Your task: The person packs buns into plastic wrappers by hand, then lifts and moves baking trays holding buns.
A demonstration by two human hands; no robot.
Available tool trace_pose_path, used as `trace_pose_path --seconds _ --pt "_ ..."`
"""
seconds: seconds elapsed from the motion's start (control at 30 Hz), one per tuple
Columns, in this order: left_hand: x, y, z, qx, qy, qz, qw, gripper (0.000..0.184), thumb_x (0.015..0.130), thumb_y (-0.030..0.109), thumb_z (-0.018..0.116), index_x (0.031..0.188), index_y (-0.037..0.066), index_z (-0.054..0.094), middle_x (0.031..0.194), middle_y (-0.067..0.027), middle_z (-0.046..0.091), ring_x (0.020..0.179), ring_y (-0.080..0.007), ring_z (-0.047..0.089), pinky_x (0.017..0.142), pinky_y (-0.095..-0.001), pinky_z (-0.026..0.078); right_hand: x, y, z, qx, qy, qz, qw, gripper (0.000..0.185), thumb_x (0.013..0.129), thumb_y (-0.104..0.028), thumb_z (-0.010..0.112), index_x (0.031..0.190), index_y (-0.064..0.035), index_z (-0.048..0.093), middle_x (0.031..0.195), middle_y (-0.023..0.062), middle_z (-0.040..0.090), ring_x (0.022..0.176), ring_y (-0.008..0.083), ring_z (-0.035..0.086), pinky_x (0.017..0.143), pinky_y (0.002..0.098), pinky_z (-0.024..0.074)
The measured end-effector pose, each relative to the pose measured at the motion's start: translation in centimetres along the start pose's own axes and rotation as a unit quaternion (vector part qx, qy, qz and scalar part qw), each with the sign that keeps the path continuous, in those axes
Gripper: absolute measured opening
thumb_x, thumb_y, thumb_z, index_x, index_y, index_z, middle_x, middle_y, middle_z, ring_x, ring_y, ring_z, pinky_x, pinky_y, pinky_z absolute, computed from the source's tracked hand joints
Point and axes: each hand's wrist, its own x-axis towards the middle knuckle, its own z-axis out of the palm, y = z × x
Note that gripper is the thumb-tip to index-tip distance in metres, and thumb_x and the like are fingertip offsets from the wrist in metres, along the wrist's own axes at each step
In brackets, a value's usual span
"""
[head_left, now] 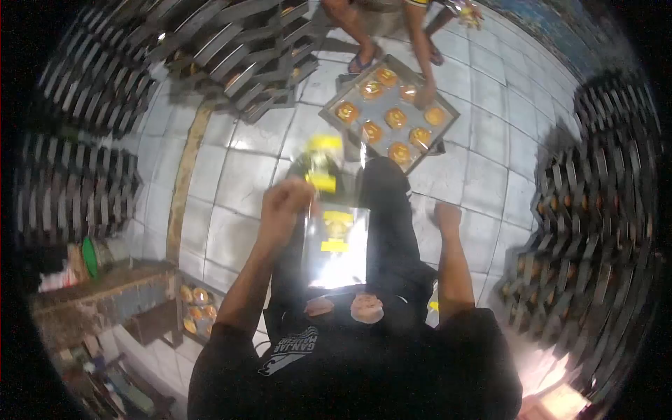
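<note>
Fingers pinched together, my left hand is shut on a clear plastic wrapper with yellow print, blurred by motion. Below it, more clear wrappers with yellow labels lie on my lap between the dark-clothed legs. Out to the right, beside my knee and over the tiled floor, is my right hand; its fingers are mostly hidden and nothing can be made out in it. Ahead of my knees a metal tray on the floor holds several round topped buns.
Another person's hand reaches over the tray; their sandaled feet stand behind it. Stacked dark trays rise at left, with more racks of buns at right. A wooden bench stands lower left, near a tray of buns.
</note>
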Motion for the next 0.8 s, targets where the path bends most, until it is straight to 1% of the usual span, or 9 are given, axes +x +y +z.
trace_pose_path --seconds 0.03,0.07,0.1,0.2,0.43,0.47,0.6,0.67,0.8 --pt "0.7 0.7 0.5 0.013 0.056 0.021 0.998 0.016 0.097 0.015 0.064 0.086 0.003 0.067 0.078 -0.0028 0.065 0.071 -0.0102 0.062 0.064 -0.0263 0.051 -2.2 0.2 -0.3 -0.123 -0.139 -0.078 0.979 0.027 0.102 -0.018 0.050 0.107 0.0018 0.067 0.097 0.0124 0.071 0.094 0.0246 0.069 0.079 0.0385 0.0553" --pt "1.4 -1.2 0.7 -0.068 0.086 0.010 0.994 0.020 0.098 0.018 0.062 0.084 0.003 0.065 0.074 -0.0039 0.063 0.069 -0.0121 0.062 0.064 -0.0278 0.051 -4.0 -1.3 -0.1 0.264 -0.193 0.035 0.944 0.029 0.101 -0.019 0.050 0.111 0.0022 0.067 0.100 0.0132 0.071 0.096 0.0243 0.068 0.081 0.0382 0.0549" --pt "2.4 -3.0 1.1 -0.149 0.113 0.003 0.982 0.023 0.098 0.020 0.060 0.082 0.004 0.063 0.070 -0.0050 0.062 0.068 -0.0139 0.062 0.064 -0.0293 0.051 -4.9 -3.3 0.2 0.606 -0.218 0.149 0.751 0.031 0.100 -0.020 0.051 0.115 0.0027 0.067 0.104 0.0140 0.071 0.098 0.0240 0.068 0.083 0.0379 0.0545" --pt "2.9 -2.9 2.1 -0.055 0.137 -0.063 0.987 0.023 0.097 0.023 0.062 0.085 0.003 0.062 0.075 -0.0064 0.064 0.067 -0.0138 0.061 0.063 -0.0283 0.051 -7.8 -7.5 2.0 0.663 -0.073 0.149 0.730 0.021 0.098 -0.021 0.062 0.107 -0.0046 0.071 0.092 0.0052 0.070 0.079 0.0150 0.064 0.072 0.0317 0.0535" --pt "3.7 -4.2 1.6 -0.052 0.090 -0.036 0.994 0.026 0.103 0.028 0.060 0.096 0.004 0.067 0.075 -0.0006 0.063 0.066 -0.0062 0.054 0.059 -0.0227 0.043 -7.7 -7.0 7.9 0.663 -0.074 0.066 0.742 0.018 0.098 -0.015 0.061 0.107 -0.0031 0.070 0.092 0.0046 0.070 0.079 0.0129 0.063 0.072 0.0306 0.0527" --pt "3.6 -4.4 1.4 -0.051 0.094 -0.029 0.994 0.026 0.103 0.028 0.061 0.096 0.004 0.067 0.076 -0.0011 0.064 0.066 -0.0067 0.055 0.060 -0.0233 0.044 -7.0 -6.0 7.9 0.547 -0.068 0.089 0.829 0.019 0.098 -0.015 0.061 0.108 -0.0004 0.069 0.092 0.0058 0.070 0.077 0.0142 0.063 0.069 0.0313 0.0530" --pt "3.3 -4.7 1.7 -0.070 0.114 -0.006 0.991 0.026 0.103 0.027 0.060 0.098 0.002 0.067 0.077 -0.0019 0.064 0.068 -0.0084 0.058 0.061 -0.0241 0.045 -5.3 -4.1 7.6 0.529 -0.090 0.120 0.836 0.020 0.098 -0.016 0.062 0.108 0.0007 0.068 0.089 0.0071 0.070 0.073 0.0160 0.064 0.063 0.0315 0.0529" --pt "2.8 -3.9 2.1 -0.040 0.138 -0.002 0.990 0.026 0.103 0.026 0.060 0.099 0.001 0.067 0.077 -0.0025 0.065 0.069 -0.0093 0.059 0.060 -0.0246 0.046 -3.9 -2.7 10.1 0.636 -0.104 0.199 0.738 0.019 0.095 -0.013 0.064 0.109 -0.0006 0.067 0.085 0.0083 0.069 0.069 0.0173 0.065 0.058 0.0322 0.0530" --pt "2.9 -4.4 1.9 -0.015 0.161 0.003 0.987 0.028 0.104 0.024 0.058 0.100 -0.001 0.066 0.077 -0.0041 0.065 0.068 -0.0106 0.061 0.059 -0.0254 0.047 -0.8 -1.6 13.4 0.603 -0.108 0.184 0.769 0.017 0.093 -0.011 0.063 0.106 -0.0006 0.067 0.085 0.0075 0.070 0.069 0.0190 0.066 0.057 0.0330 0.0531"
